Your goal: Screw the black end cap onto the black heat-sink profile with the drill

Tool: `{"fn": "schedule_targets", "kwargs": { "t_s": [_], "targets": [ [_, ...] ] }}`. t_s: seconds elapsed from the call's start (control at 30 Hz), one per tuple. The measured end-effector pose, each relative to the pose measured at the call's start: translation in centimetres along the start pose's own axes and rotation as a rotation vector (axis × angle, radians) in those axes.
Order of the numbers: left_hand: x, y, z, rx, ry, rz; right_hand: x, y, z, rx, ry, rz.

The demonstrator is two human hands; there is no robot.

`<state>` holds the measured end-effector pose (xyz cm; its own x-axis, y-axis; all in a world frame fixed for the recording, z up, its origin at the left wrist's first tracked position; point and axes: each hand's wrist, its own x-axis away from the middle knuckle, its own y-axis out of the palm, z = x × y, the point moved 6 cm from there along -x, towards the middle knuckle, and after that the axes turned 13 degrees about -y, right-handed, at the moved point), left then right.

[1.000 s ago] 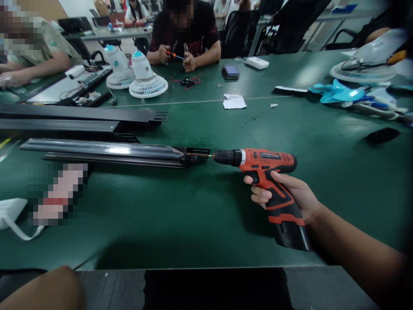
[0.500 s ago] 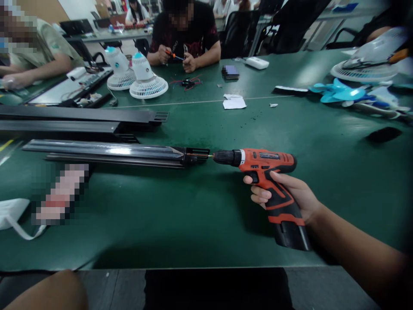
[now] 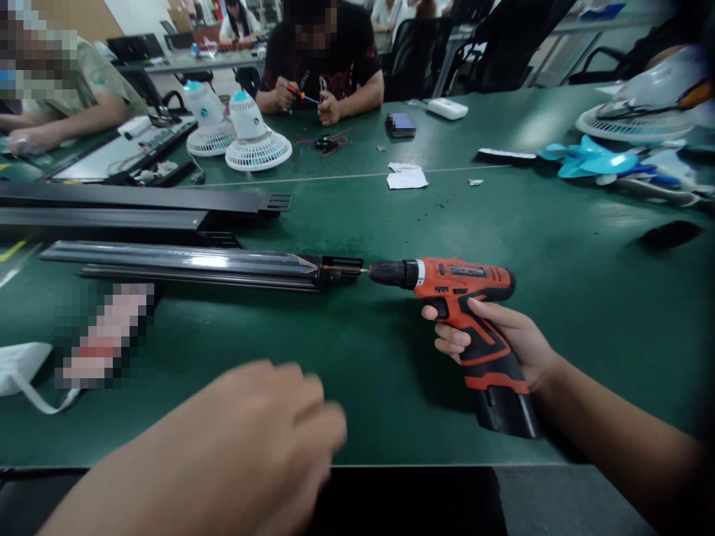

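Observation:
My right hand (image 3: pixel 503 327) is wrapped around the grip of an orange and black cordless drill (image 3: pixel 469 275), its index finger by the trigger. The drill lies nearly level, its chuck pointing left. A thin bit at the chuck's tip meets the slotted end of a long black metal profile (image 3: pixel 195 259) with a glossy cover. Whether the bit touches a screw there is too small to tell. My left hand (image 3: pixel 268 439), blurred, hovers over the table's front edge with fingers curled in; what they hold, if anything, is hidden.
More black profiles (image 3: pixel 100 217) lie behind on the left of the green table (image 3: pixel 357 350). Two white fans (image 3: pixel 254 138) stand at the back, with fan blades (image 3: pixel 592 158) at right. A pixelated object (image 3: pixel 109 335) and white strap lie left. Co-workers sit across the table.
My left hand has come up into view from the lower left, over the table's front edge. The drill and my right hand have stayed in place.

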<state>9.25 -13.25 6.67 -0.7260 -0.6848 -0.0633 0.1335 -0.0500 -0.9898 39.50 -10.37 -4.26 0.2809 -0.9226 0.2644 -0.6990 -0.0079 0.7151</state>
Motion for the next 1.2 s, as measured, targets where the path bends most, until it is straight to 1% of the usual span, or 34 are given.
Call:
{"fn": "schedule_targets", "kwargs": {
  "t_s": [0.07,0.1,0.13,0.2,0.23,0.3,0.37,0.47,0.53,0.67,0.73,0.9,1.07,1.2],
  "targets": [
    [-4.7,-0.3,-1.8,-0.111,-0.105,0.056,0.0,0.0,0.0,-0.008,0.004,-0.007],
    [-6.6,-0.5,-3.0,-0.185,-0.191,0.113,0.0,0.0,0.0,-0.007,0.004,-0.008],
    [-7.9,-0.5,-3.8,-0.201,-0.247,0.164,0.0,0.0,0.1,-0.002,0.004,-0.008],
    [-9.4,-0.2,-5.2,-0.222,-0.341,0.236,0.0,-0.1,0.1,0.011,0.002,-0.004],
    [-9.7,0.1,-5.6,-0.237,-0.373,0.264,0.0,-0.1,0.1,0.016,0.002,-0.002],
    [-10.0,0.4,-6.0,-0.222,-0.38,0.299,0.0,-0.2,0.1,0.023,0.006,0.005],
    [-10.5,0.8,-6.3,-0.177,-0.376,0.286,0.0,-0.1,0.1,0.018,0.013,0.013],
    [-11.8,1.2,-7.4,-0.114,-0.389,0.284,0.1,-0.1,0.2,0.009,0.019,0.023],
    [-12.6,1.6,-8.2,-0.087,-0.345,0.295,0.1,-0.2,0.2,0.007,0.022,0.028],
    [-13.4,2.9,-9.6,-0.109,-0.22,0.217,0.1,-0.1,0.3,0.012,0.031,0.037],
    [-13.3,3.1,-10.1,-0.125,-0.172,0.21,0.1,0.0,0.2,0.019,0.028,0.05],
    [-13.4,3.0,-10.3,-0.152,-0.105,0.23,0.1,0.3,0.1,0.014,0.019,0.079],
    [-13.7,3.0,-10.3,-0.12,-0.088,0.27,0.1,0.7,0.1,-0.007,0.021,0.04],
    [-13.6,3.2,-10.3,-0.115,-0.089,0.297,0.0,0.5,0.2,-0.022,0.021,0.023]
  ]
}}
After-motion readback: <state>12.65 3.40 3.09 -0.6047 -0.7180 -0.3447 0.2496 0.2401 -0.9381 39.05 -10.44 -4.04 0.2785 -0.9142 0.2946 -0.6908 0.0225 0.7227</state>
